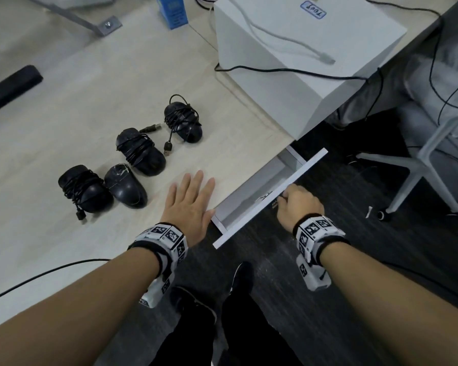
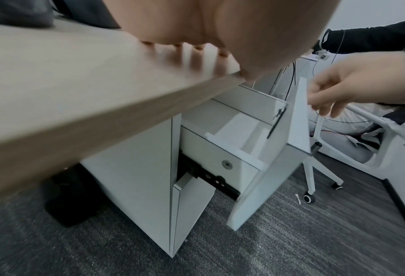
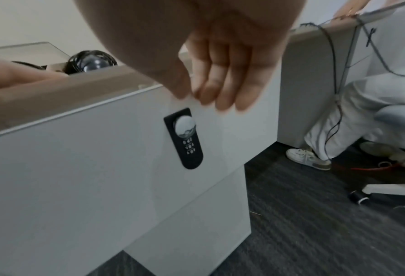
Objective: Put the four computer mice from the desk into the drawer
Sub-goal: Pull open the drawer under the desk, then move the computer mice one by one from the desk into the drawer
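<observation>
Pulling the drawer open is the step in hand, and it looks only partly out from under the counter; judged from the narrow gap in the head view, it wants to come further before a mouse will drop in cleanly. The right hand has its fingers curled at the top edge of the white drawer front, just above the black combination lock; a straight pull along the runners, not downward, should keep it from binding. The left hand lies flat and spread on the counter near its edge, holding nothing, and serves well as a brace. All four computer mice are on the counter, left of that hand, none yet in the drawer; three have their cables wound round them, one shows no cable. A pen-like object leans inside the drawer against the front, so mice are better placed further back.
</observation>
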